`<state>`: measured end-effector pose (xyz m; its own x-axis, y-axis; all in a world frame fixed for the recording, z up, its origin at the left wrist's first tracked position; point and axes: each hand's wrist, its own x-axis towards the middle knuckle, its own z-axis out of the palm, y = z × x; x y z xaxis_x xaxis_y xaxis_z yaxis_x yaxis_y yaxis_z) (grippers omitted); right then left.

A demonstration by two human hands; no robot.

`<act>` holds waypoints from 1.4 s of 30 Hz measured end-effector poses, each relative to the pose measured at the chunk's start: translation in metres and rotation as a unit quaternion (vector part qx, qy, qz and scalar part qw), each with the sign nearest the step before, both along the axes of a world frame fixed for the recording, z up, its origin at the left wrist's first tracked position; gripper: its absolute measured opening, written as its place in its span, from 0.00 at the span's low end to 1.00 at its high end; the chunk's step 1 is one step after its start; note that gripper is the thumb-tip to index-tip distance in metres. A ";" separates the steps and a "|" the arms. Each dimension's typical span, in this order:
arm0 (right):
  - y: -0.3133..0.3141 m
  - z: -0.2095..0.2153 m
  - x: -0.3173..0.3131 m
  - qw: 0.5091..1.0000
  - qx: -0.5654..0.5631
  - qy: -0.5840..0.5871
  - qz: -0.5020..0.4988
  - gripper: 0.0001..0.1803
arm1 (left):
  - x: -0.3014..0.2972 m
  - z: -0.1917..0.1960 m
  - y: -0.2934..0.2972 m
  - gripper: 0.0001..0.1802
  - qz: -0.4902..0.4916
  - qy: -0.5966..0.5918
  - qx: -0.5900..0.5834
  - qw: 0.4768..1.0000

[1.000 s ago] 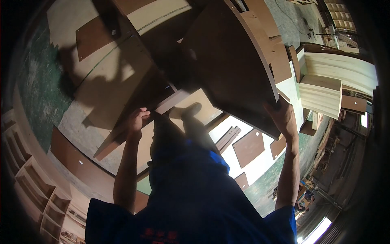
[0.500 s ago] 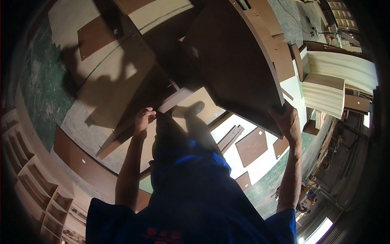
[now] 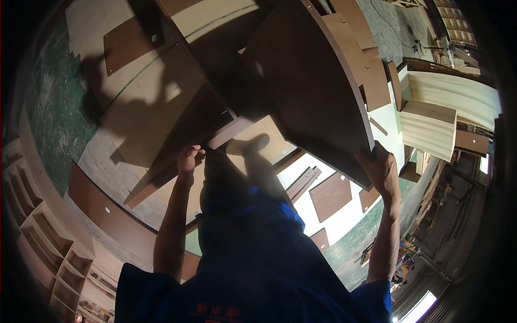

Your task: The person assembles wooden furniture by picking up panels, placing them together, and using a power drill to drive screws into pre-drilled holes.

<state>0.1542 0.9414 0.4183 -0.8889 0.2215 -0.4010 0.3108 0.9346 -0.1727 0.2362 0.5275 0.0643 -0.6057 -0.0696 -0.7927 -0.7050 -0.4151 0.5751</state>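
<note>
My right hand (image 3: pixel 380 168) is closed round the near right corner of a large dark brown panel (image 3: pixel 318 91), which stands tilted on its edge. My left hand (image 3: pixel 190 159) has its fingers curled together beside the edge of a narrow brown board (image 3: pixel 226 132). What those fingers hold, if anything, is too dark and small to make out. From that board a long upright brown panel (image 3: pixel 199 59) runs away from me and meets it near its end. Between the two big panels the space lies in deep shadow.
Pale sheets on the floor carry a small brown panel (image 3: pixel 129 46) at far left and another brown panel (image 3: pixel 331 196) at right, beside narrow strips (image 3: pixel 304 183). Pale curved boards (image 3: pixel 428 124) are stacked at far right. Shelving (image 3: pixel 46 237) stands at left. My foot (image 3: pixel 257 143) is between the panels.
Both hands stay in nearly the same places, the right one still on the dark panel. The left hand's fingers are slightly more curled, and the view has shifted a little.
</note>
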 end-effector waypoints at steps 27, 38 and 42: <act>0.016 -0.156 0.161 0.706 -0.563 0.164 -0.398 0.45 | -0.180 0.324 0.196 0.32 -0.401 0.640 -0.502 0.422; 0.028 -0.199 0.115 0.890 -0.338 0.161 -0.261 0.40 | -0.238 0.358 0.283 0.26 -0.711 0.572 -0.363 0.188; 0.036 -0.223 0.110 0.893 -0.330 0.187 -0.244 0.35 | -0.251 0.346 0.284 0.26 -0.752 0.506 -0.367 0.206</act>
<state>0.2645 0.9778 0.1952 -0.8500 0.4449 -0.2822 0.4584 0.3605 -0.8124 -0.0151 0.8112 0.4100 -0.2088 0.9252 -0.3168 0.9182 0.2969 0.2620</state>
